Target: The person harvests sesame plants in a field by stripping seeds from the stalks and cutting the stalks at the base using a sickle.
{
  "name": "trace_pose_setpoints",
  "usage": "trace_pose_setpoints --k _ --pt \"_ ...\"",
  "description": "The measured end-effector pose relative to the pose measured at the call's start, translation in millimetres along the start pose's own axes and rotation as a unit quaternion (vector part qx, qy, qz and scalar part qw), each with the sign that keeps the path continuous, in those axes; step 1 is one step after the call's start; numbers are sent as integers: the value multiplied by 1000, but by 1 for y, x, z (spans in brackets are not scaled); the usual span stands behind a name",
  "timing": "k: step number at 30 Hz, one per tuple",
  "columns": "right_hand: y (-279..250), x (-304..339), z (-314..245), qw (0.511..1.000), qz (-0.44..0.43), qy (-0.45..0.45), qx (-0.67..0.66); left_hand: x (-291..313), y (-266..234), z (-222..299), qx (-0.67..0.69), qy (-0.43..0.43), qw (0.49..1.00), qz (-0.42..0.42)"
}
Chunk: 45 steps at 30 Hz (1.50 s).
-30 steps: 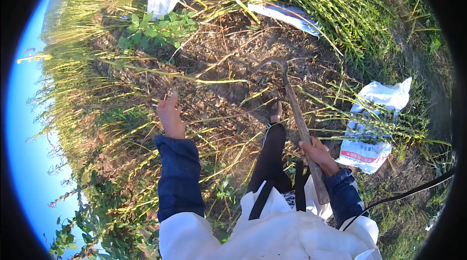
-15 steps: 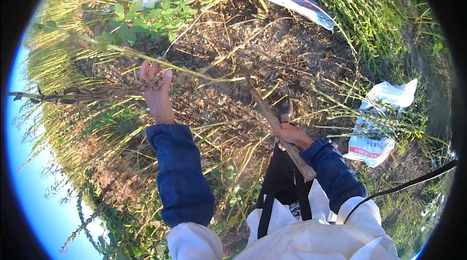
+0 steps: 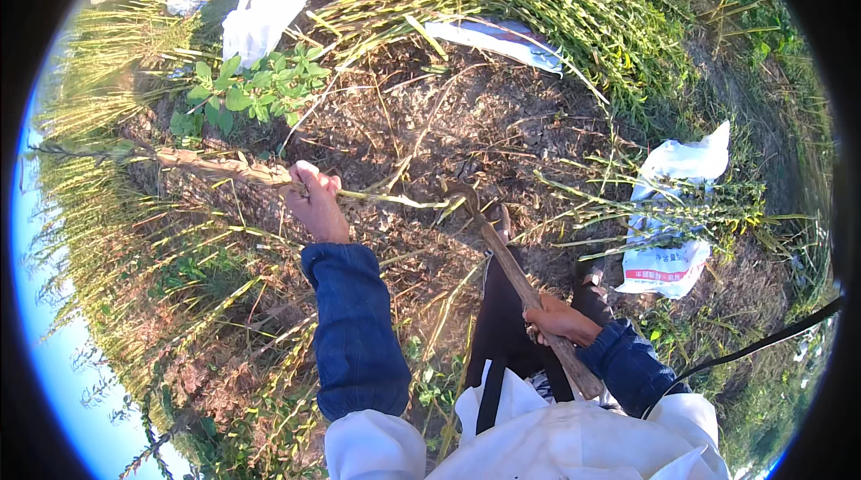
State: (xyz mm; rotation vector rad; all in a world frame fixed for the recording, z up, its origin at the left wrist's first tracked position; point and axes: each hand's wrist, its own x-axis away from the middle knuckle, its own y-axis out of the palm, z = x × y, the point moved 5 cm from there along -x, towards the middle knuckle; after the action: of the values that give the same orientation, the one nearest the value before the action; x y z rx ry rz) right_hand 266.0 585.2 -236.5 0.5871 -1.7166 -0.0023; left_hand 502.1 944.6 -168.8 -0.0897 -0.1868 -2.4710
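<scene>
Left hand (image 3: 316,202), fingers spread half second ago, now closed around stalk (image 3: 224,168); stalk seems secured, stretching leftward from near hooked blade (image 3: 468,198) of sickle (image 3: 511,274). Right hand (image 3: 560,320) grips wooden handle (image 3: 500,250).

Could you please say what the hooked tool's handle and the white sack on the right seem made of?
The handle seems bare, matte wood, judging by its brown, uneven surface. The white sack is probably plastic, perhaps woven, smooth-looking, judging by its creases.

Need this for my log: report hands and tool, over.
Left hand gripping stalk. Right hand holding sickle. Hooked end beside stalk's end, contact unclear. Leafy plant just beyond left hand.
</scene>
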Motion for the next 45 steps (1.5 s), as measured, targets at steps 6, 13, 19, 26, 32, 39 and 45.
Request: trace_pose_setpoints --k 6,13,19,26,32,39,45 --pt "-39 142 43 998 25 43 -24 2 5 20 12 36 998 -41" --pt "-73 65 -52 978 147 -137 48 22 19 17 -45 33 995 -76" --pt "-92 -78 -145 959 164 -191 129 20 55 39 -64 43 992 -101" --pt "-88 -165 -191 880 250 -128 383 -28 31 43 -26 39 993 -109" --pt "-103 -105 -129 944 229 -137 195 -20 65 39 -49 -27 995 -85" --pt "-74 72 -22 986 124 -111 -6 -31 81 142 8 4 964 -264" --pt "-114 139 76 967 165 -94 -168 81 221 208 1 -44 904 -426"
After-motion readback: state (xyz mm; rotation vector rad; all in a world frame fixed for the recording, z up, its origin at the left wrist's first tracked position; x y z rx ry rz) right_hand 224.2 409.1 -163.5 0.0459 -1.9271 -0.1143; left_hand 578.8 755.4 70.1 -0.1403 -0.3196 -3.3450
